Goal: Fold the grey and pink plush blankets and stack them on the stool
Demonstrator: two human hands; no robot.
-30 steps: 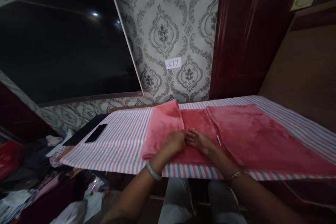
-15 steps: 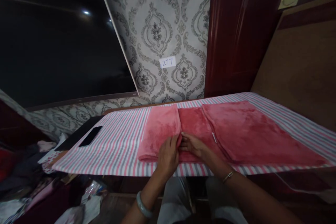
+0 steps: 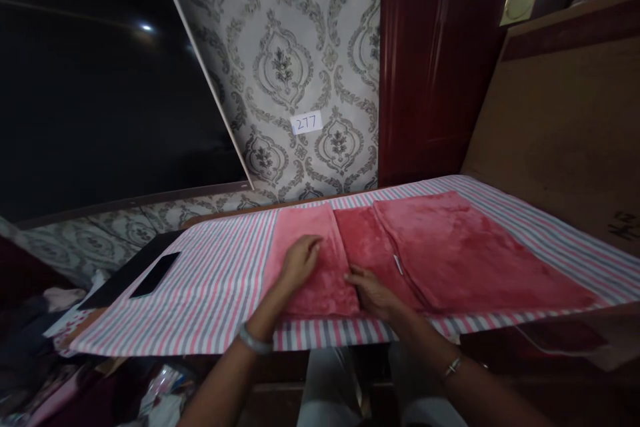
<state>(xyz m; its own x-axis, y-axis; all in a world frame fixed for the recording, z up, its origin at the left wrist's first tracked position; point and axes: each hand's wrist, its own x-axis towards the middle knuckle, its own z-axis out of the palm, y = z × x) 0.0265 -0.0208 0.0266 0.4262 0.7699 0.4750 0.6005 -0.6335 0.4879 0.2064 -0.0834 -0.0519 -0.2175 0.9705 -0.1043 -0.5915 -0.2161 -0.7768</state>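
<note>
A pink plush blanket (image 3: 480, 253) lies folded on a striped cloth (image 3: 215, 280), its left and right parts turned inward over a darker middle strip. Above the left folded part is my left hand (image 3: 301, 261), fingers loosely bent and nothing held; whether it touches the pile is unclear. My right hand (image 3: 373, 290) pinches the inner edge of that left part near its front corner, some fingers hidden by the hand. A small white tag (image 3: 398, 265) shows beside the right part's edge.
A black phone (image 3: 156, 274) rests on the cloth at the left. Behind stand a large dark screen (image 3: 110, 93) and a patterned wall with a paper marked 277 (image 3: 307, 123). A cardboard box (image 3: 565, 127) borders the right side. Clothes and bags lie below, left.
My left hand has left the fold's edge and moved up and left over the folded part. My right hand stays at the edge, slightly lower. The view has shifted a little.
</note>
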